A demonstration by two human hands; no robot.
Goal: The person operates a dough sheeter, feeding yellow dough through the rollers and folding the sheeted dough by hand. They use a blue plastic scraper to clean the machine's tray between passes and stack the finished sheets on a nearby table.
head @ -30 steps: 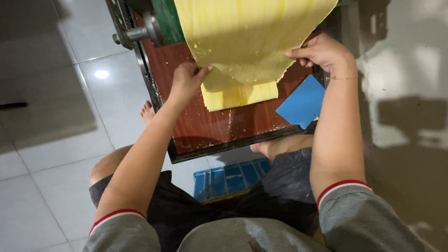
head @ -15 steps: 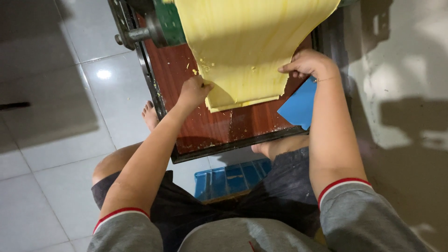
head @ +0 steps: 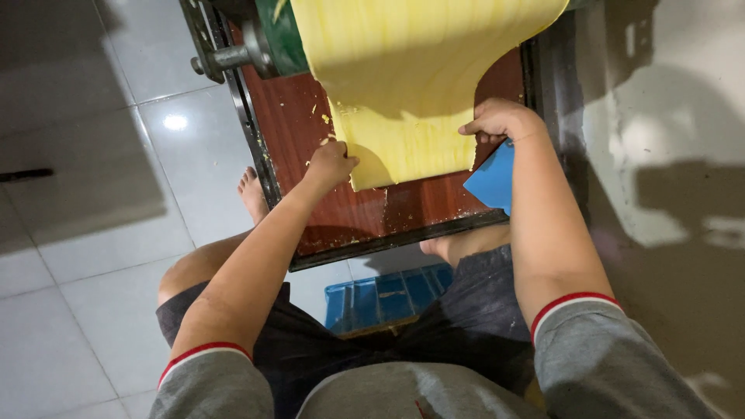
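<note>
A wide yellow dough sheet hangs down from a green roller onto a reddish-brown tray. My left hand grips the sheet's lower left edge. My right hand pinches the sheet's right edge. A blue flat scraper lies on the tray just under my right wrist. The sheet's bottom end folds onto the tray between my hands.
The machine's black metal frame and axle stand at the upper left. A blue plastic crate sits on the white tiled floor under the tray, between my knees. My bare foot rests left of the tray. A stained grey wall or surface lies to the right.
Both hands have come down the tray toward me, drawing the dough sheet lower. The folded lower piece of dough is now covered by the sheet.
</note>
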